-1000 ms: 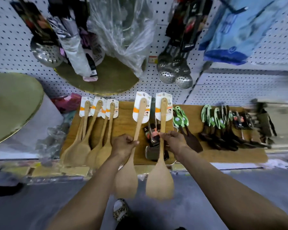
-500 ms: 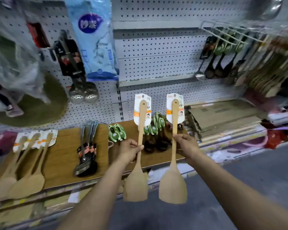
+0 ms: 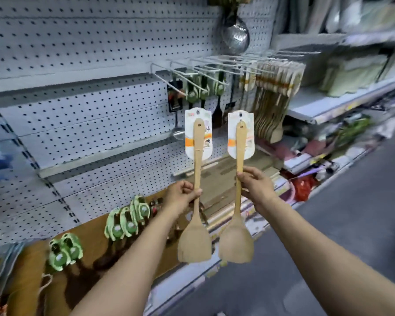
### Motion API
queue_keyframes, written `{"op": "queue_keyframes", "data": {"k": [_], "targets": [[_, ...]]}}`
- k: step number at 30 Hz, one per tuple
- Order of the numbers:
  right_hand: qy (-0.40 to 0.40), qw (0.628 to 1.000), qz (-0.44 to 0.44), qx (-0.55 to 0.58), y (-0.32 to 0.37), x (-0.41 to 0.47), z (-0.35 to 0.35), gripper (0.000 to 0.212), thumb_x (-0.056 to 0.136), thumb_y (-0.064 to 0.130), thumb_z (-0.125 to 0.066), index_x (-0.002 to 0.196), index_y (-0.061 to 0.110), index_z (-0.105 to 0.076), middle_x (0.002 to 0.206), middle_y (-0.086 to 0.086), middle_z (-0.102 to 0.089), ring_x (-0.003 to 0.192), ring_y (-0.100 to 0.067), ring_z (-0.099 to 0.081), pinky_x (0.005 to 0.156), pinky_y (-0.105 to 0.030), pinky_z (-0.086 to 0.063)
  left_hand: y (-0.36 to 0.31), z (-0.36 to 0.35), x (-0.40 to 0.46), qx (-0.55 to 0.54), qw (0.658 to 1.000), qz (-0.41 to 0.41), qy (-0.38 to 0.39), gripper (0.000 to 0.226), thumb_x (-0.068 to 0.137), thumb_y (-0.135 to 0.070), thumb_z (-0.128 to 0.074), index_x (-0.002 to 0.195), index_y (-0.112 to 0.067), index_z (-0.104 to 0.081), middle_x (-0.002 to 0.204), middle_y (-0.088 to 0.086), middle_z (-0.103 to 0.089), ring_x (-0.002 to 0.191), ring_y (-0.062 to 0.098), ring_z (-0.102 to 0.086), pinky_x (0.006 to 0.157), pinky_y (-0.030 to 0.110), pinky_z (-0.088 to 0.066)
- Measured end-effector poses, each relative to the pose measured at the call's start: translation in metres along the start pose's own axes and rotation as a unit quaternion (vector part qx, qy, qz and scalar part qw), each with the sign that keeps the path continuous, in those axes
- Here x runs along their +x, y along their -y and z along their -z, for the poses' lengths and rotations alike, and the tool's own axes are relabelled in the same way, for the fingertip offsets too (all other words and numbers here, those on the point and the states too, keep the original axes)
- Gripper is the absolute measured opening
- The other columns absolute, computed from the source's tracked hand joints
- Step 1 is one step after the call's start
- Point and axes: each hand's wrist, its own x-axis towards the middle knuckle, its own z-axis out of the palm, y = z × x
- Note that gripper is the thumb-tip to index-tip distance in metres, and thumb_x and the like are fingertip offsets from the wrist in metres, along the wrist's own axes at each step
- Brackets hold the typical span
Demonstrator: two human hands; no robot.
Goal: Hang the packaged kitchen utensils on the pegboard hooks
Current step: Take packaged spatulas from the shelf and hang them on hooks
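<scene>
While the white perforated pegboard [image 3: 89,115] fills the background, we hold two packaged wooden spatulas upright in front of it, blades down and card headers up. Long white wire hooks [image 3: 192,71] project from the board above the cards; the hooks further right carry a dense row of hanging wooden utensils [image 3: 274,92]. Our left hand [image 3: 183,197] is curled around the handle of the left spatula [image 3: 197,185] at about mid-length, thumb against the shaft. Our right hand [image 3: 255,185] is clamped likewise on the right spatula [image 3: 238,188], slightly higher. Both arms reach forward, the two spatulas side by side and nearly parallel, their blades almost touching. Each spatula is pale smooth wood with a slim round-ended handle, a small hole near the tip, and a broad flat blade. Each backing card is glossy white with an orange band and a hang hole at the top.
</scene>
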Motion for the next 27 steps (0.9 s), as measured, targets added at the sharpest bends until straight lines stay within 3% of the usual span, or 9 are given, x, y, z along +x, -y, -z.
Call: {"op": "queue_keyframes", "data": {"k": [5,9,12,16,19,22,24,27], "targets": [[-0.005,1.0,0.019,-0.018,0.051,0.088,0.054,0.003,0.097,0.013,-0.062,0.096,0.012,-0.065,0.074,-0.004,-0.062,0.067,-0.017,-0.06,0.055,-0.027,-0.053,-0.048,-0.085,0.075,-0.047,0.998,-0.004,0.033,0.016,0.082,-0.003,-0.074,0.087,-0.002,-0.058,0.082,0.013,-0.059,0.072,0.02,-0.06,0.057,0.023,-0.054],[-0.011,0.999,0.039,-0.028,0.086,0.157,0.096,0.019,0.096,0.028,-0.064,0.093,0.009,-0.065,0.073,-0.007,-0.057,0.065,-0.018,-0.054,0.054,-0.026,-0.05,-0.084,-0.148,0.122,-0.073,0.996,-0.021,0.043,0.025,0.08,-0.001,-0.075,0.076,-0.01,-0.052,0.078,0.016,-0.056,0.073,0.022,-0.059,0.066,0.036,-0.055],[-0.011,0.998,0.049,-0.033,0.1,0.203,0.128,0.02,0.095,0.03,-0.066,0.088,0.011,-0.067,0.066,-0.001,-0.055,0.058,-0.013,-0.051,0.051,-0.023,-0.047,-0.104,-0.188,0.146,-0.058,0.997,-0.026,0.045,0.022,0.08,-0.002,-0.075,0.079,-0.008,-0.054,0.075,0.014,-0.055,0.069,0.019,-0.057,0.06,0.03,-0.053],[0.018,0.996,0.074,-0.046,0.111,0.268,0.163,0.025,0.082,0.048,-0.073,0.082,0.023,-0.072,0.078,-0.002,-0.066,0.077,-0.021,-0.061,0.072,-0.037,-0.049,-0.118,-0.236,0.176,-0.051,0.998,-0.023,0.03,0.02,0.08,-0.004,-0.077,0.078,-0.008,-0.057,0.074,0.011,-0.061,0.071,0.022,-0.06,0.064,0.034,-0.057],[0.056,0.995,0.064,-0.052,0.12,0.315,0.185,0.04,0.07,0.06,-0.072,0.079,0.022,-0.07,0.081,-0.005,-0.067,0.082,-0.027,-0.062,0.078,-0.044,-0.049,-0.128,-0.273,0.192,-0.042,0.999,-0.015,-0.013,0.02,0.08,-0.005,-0.077,0.076,-0.01,-0.058,0.076,0.011,-0.063,0.072,0.021,-0.063,0.07,0.039,-0.058],[0.101,0.991,0.063,-0.054,0.136,0.348,0.203,0.031,0.078,0.055,-0.073,0.072,0.025,-0.068,0.073,-0.002,-0.062,0.078,-0.025,-0.057,0.074,-0.043,-0.047,-0.14,-0.31,0.2,-0.045,0.997,-0.007,-0.057,0.021,0.079,-0.004,-0.078,0.075,-0.009,-0.057,0.072,0.006,-0.062,0.07,0.02,-0.062,0.071,0.042,-0.059],[0.127,0.989,0.055,-0.055,0.146,0.367,0.213,0.027,0.084,0.05,-0.072,0.07,0.027,-0.068,0.074,-0.002,-0.063,0.078,-0.025,-0.057,0.078,-0.047,-0.052,-0.149,-0.332,0.203,-0.05,0.996,-0.006,-0.075,0.021,0.079,-0.003,-0.078,0.077,-0.005,-0.057,0.069,0.005,-0.059,0.067,0.018,-0.059,0.067,0.038,-0.057],[0.15,0.986,0.049,-0.055,0.149,0.393,0.224,0.026,0.085,0.05,-0.071,0.072,0.027,-0.069,0.076,-0.002,-0.066,0.077,-0.024,-0.059,0.076,-0.042,-0.05,-0.155,-0.356,0.207,-0.055,0.994,0.01,-0.091,0.021,0.079,-0.002,-0.077,0.078,-0.005,-0.056,0.067,0.004,-0.058,0.065,0.017,-0.058,0.066,0.034,-0.055]]}}
